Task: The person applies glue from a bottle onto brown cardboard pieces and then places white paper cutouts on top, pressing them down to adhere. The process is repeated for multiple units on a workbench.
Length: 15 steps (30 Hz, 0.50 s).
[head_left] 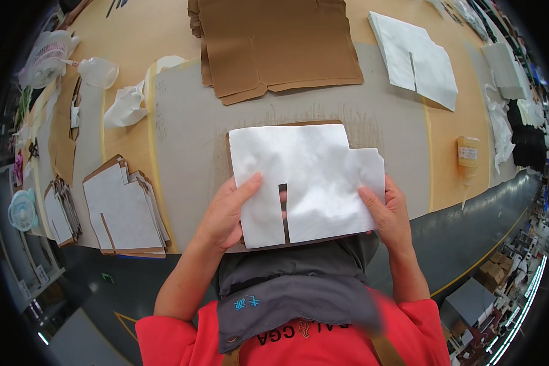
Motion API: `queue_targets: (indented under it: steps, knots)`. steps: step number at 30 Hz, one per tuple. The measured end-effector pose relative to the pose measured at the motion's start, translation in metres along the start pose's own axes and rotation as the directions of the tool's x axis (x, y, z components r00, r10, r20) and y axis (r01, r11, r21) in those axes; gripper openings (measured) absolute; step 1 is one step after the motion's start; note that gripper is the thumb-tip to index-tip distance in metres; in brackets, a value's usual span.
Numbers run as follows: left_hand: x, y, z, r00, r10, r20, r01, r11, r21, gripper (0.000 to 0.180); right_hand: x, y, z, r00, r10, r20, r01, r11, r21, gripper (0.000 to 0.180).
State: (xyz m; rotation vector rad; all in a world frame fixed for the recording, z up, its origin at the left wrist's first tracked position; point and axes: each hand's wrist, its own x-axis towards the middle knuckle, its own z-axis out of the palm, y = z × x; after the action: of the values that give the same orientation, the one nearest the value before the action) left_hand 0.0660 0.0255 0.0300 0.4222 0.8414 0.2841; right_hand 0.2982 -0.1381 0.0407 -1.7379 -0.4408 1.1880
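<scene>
Close to the table's near edge, I hold a white sheet (317,165) with a stepped upper right corner and a narrow slot cut up from its lower edge. Brown material shows along its top and left edges, just behind it. My left hand (227,213) is closed on the left side, thumb on the white face and fingers underneath; fingertips show through the slot. On the right side, my right hand (389,210) grips the sheet the same way, its thumb pressed on top.
A stack of brown sheets (280,52) lies ahead, and white slotted sheets (409,58) lie far right. To the left sit a pile of white-faced brown pieces (122,210), crumpled white material (127,108) and a clear bottle (99,72). An amber bottle (468,158) lies right.
</scene>
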Motion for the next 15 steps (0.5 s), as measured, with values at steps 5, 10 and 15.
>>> queue_targets:
  steps: [5,10,15]
  knots:
    - [-0.0012,0.0016,0.0020,1.000,-0.005,0.002,0.005,1.000,0.023,0.040,-0.0003,0.0005,-0.0003,1.000,0.001,-0.006,-0.001,1.000,-0.005,0.034]
    - [-0.0040,0.0059,0.0042,0.999,-0.030,0.040,0.029,0.999,0.019,0.047,-0.0008,0.0014,0.0005,1.000,0.006,-0.015,-0.006,1.000,0.001,0.035]
    - [-0.0092,0.0075,0.0030,0.999,-0.034,-0.013,0.035,0.998,0.047,0.043,-0.0001,0.0054,0.0027,0.999,-0.023,-0.032,0.024,0.999,0.025,0.036]
